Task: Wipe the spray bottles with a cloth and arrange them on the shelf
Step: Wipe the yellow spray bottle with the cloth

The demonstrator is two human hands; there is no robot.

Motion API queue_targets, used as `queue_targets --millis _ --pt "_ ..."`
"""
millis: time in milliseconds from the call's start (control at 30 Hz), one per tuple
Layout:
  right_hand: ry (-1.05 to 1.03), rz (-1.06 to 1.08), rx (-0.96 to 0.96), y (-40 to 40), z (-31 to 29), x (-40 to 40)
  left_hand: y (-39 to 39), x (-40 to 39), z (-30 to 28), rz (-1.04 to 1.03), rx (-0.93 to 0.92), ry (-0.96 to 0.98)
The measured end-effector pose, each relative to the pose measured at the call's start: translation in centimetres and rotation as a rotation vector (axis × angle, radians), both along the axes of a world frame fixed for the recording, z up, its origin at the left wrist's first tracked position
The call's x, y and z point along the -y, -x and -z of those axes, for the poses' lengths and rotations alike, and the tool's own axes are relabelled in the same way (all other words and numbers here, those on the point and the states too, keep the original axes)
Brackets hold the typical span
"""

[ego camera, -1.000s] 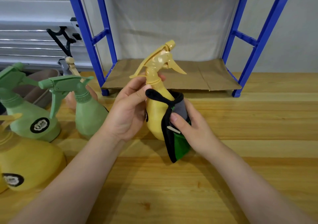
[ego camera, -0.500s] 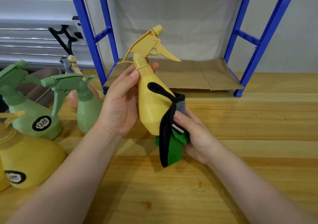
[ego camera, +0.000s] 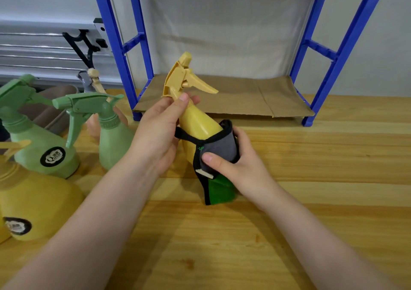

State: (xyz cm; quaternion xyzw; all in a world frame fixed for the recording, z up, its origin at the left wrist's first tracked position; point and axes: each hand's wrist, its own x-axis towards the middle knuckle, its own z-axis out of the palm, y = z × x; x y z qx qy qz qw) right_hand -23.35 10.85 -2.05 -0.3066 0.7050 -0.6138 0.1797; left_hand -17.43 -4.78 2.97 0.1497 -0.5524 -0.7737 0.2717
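**Yellow bottle held mid-frame, cloth wrapped on its lower body**

Head view:
- Left hand (ego camera: 159, 134) grips the yellow spray bottle (ego camera: 195, 122) at the neck, fingertips just under the trigger head. Bottle is off the worktop (ego camera: 322, 167), tilted, nozzle toward upper centre of frame.
- Right hand (ego camera: 239, 163) clamps the cloth (ego camera: 219, 156) against the bottle's lower body, thumb on the grey face. Cloth is grey with black edging; a green part hangs below the hand.
- Blue shelf (ego camera: 347, 42) stands at the back of the worktop, centre to upper right; its bottom level is lined with brown paper (ego camera: 255, 98), nothing on it.
- Left side of frame: two green spray bottles, one at (ego camera: 39, 138), one at (ego camera: 109, 134), both upright on the worktop. A larger yellow bottle (ego camera: 33, 203) sits at lower left, partly cut off by the frame edge.
- A pinkish bottle (ego camera: 94, 120) stands behind the green ones, mostly hidden.
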Motion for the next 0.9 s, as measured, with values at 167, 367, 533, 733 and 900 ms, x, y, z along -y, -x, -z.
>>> queue_targets --millis 167,367,533,733,900 --pt "-0.025 0.012 -0.160 -0.2 0.6 0.4 -0.4 -1.0 -0.1 0.113 -0.047 0.112" --pt "-0.061 0.056 -0.324 0.0 0.4 0.2 -0.4 -2.2 0.6 0.332 -0.099 0.173" --pt "-0.081 0.098 -0.506 -0.4 -1.5 -0.4 -0.5 -2.9 1.0 0.493 -0.087 0.209" --pt "-0.050 0.076 -0.591 -0.6 -2.2 -0.4 -0.8 -2.7 0.8 0.502 -0.167 0.250" --pt "-0.149 0.056 -0.531 0.2 -0.8 -0.5 -0.7 -2.1 1.1 0.401 -0.172 0.143"
